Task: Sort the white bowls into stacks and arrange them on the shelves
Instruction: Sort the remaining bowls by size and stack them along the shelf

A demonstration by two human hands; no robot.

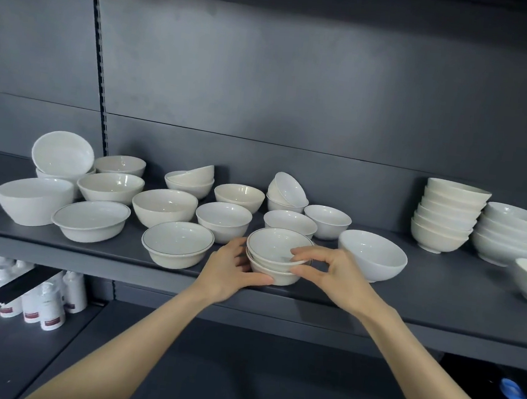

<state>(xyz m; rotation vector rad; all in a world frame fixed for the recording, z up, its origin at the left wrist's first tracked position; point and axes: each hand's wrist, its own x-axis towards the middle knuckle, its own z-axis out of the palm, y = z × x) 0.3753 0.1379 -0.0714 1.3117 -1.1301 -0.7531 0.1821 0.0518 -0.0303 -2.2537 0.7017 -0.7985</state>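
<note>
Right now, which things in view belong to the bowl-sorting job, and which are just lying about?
Job: two-bowl stack, gripped by left hand and right hand; loose bowls across the shelf; two taller stacks at right.
Lying about: white bottles on the lower shelf, left; blue object, lower right.

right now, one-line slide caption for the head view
On the shelf, left hand holds the lower bowl, right hand pinches the top bowl.
</note>
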